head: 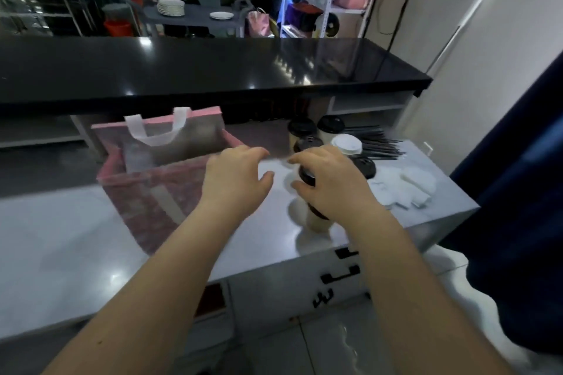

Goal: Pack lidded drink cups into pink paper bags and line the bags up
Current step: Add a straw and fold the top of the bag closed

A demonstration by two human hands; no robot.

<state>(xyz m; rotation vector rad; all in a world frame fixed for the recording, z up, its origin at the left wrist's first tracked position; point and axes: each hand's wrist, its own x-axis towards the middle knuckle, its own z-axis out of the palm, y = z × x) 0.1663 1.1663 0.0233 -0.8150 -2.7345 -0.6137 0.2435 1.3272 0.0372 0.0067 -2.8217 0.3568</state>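
A big pink bag (pixel 158 179) stands open on the left part of the grey bench (pixel 61 240), with white handles. Near the right edge, the right hand (pixel 329 179) grips a tan cup (pixel 316 219) by its black lid. The left hand (pixel 234 179) floats between bag and cup, fingers spread and holding nothing. More lidded cups (pixel 329 131) crowd the far right corner, by black straws (pixel 374 140).

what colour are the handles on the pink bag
White. The handles loop up from the open pink bag; the head view shows them clearly against the dark counter.
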